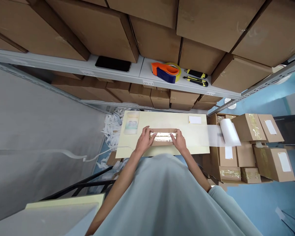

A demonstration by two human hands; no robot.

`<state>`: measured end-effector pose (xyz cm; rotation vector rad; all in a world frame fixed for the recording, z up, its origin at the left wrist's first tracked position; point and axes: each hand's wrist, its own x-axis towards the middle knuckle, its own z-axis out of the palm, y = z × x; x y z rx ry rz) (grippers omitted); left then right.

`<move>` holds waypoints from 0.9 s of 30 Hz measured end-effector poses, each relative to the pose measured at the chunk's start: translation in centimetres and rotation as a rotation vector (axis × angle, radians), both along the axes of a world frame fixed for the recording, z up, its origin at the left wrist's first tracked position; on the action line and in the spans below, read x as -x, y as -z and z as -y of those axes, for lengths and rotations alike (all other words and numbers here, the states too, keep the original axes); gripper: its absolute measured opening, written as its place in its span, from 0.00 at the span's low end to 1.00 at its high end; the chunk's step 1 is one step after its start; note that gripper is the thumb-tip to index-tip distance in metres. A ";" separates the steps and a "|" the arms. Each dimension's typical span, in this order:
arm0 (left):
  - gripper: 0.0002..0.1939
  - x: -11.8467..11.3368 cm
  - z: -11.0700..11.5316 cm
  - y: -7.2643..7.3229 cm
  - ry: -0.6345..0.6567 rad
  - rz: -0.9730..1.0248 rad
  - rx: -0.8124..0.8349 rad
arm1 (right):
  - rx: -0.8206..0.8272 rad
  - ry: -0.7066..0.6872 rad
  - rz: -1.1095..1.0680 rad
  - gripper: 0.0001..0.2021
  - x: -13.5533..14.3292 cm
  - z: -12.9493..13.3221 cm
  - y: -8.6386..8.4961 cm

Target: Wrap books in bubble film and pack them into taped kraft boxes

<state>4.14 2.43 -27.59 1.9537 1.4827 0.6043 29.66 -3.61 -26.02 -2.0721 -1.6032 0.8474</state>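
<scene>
A small cardboard box (162,143) with shiny clear tape along its top lies on the pale yellow table (152,118). My left hand (146,139) grips its left end, thumb on the taped face. At the right end my right hand (179,141) holds it the same way, fingers curled over the far edge. A sheet of translucent wrap (199,134) runs from beside the box to a white roll (229,132) at the table's right. Near the far right corner lies a white label (195,120). A clear plastic packet (132,123) rests at the far left.
Above the table, a shelf (137,70) bears large cartons, a black phone (113,64), an orange tape dispenser (165,70) and cutters (196,81). Taped boxes (248,127) are piled at the right. Paper scraps (112,129) and a white cable (98,154) are at the left.
</scene>
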 end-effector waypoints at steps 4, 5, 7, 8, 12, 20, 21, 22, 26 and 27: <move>0.15 -0.5 -1.4 2.0 -0.086 0.074 -0.002 | 0.044 0.086 0.033 0.14 1.4 -1.4 1.0; 0.14 -0.4 -2.0 2.6 -0.098 0.079 0.012 | 0.058 0.085 0.048 0.14 1.6 -2.0 1.0; 0.13 -0.2 -3.1 3.6 -0.118 0.076 0.082 | 0.085 0.071 0.087 0.13 2.3 -3.0 0.9; 0.13 -0.1 -3.6 4.0 -0.134 0.073 0.127 | 0.096 0.064 0.112 0.13 2.6 -3.5 0.8; 0.15 0.4 -3.9 5.8 -0.209 0.092 0.205 | 0.108 0.062 0.174 0.13 3.7 -3.9 0.8; 0.16 -2.7 0.1 7.0 -0.095 0.253 0.148 | 0.116 0.105 0.178 0.17 -1.1 -1.1 2.5; 0.16 -3.3 0.5 6.9 -0.066 0.264 0.129 | 0.131 0.109 0.170 0.18 -2.0 -0.9 2.7; 0.15 -3.8 0.7 6.9 -0.046 0.269 0.115 | 0.141 0.108 0.161 0.18 -2.7 -0.9 2.9; 0.14 -4.4 0.7 6.6 -0.032 0.260 0.127 | 0.156 0.108 0.163 0.19 -3.3 -1.0 3.4; 0.13 -4.3 0.6 6.5 -0.029 0.255 0.130 | 0.160 0.119 0.174 0.19 -3.1 -1.0 3.5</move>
